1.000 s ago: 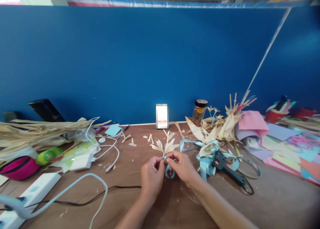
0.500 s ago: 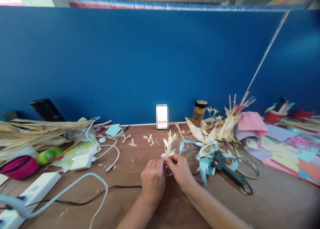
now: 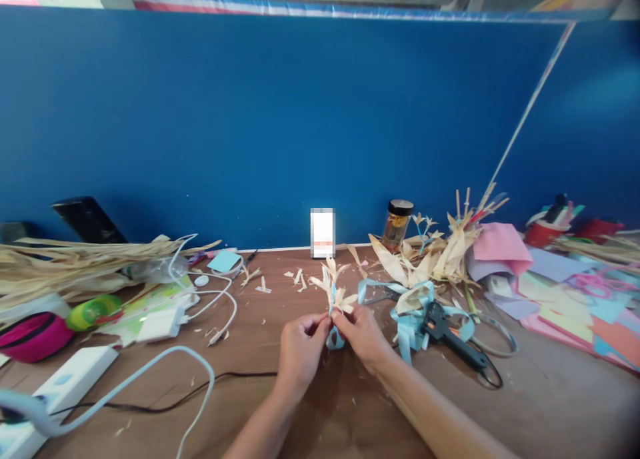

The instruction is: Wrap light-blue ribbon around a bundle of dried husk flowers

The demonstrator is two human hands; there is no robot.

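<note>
Between my two hands, low over the brown table, stands a small dried-husk flower sprig (image 3: 334, 289) with pale pointed petals and a light-blue wrapped stem. My left hand (image 3: 303, 345) pinches the stem with thumb and forefinger from the left. My right hand (image 3: 364, 335) is closed on it from the right, fingertips almost touching the left ones. A loop of blue ribbon (image 3: 335, 339) hangs below the fingertips. The exact grip points on the stem are hidden behind the fingers.
Right of my hands lie a black glue gun (image 3: 457, 342), blue ribbon (image 3: 410, 325) and dried husks (image 3: 453, 255), with a black-lidded jar (image 3: 398, 224) behind. To the left are a power strip (image 3: 60, 392), white cables and a pink pouch (image 3: 37, 335). A blue partition (image 3: 250, 125) rises behind.
The sprig has turned, so its petals spread to both sides and more blue stem shows. My left hand has rolled so its thumb shows, and the ribbon loop hangs more visibly.
</note>
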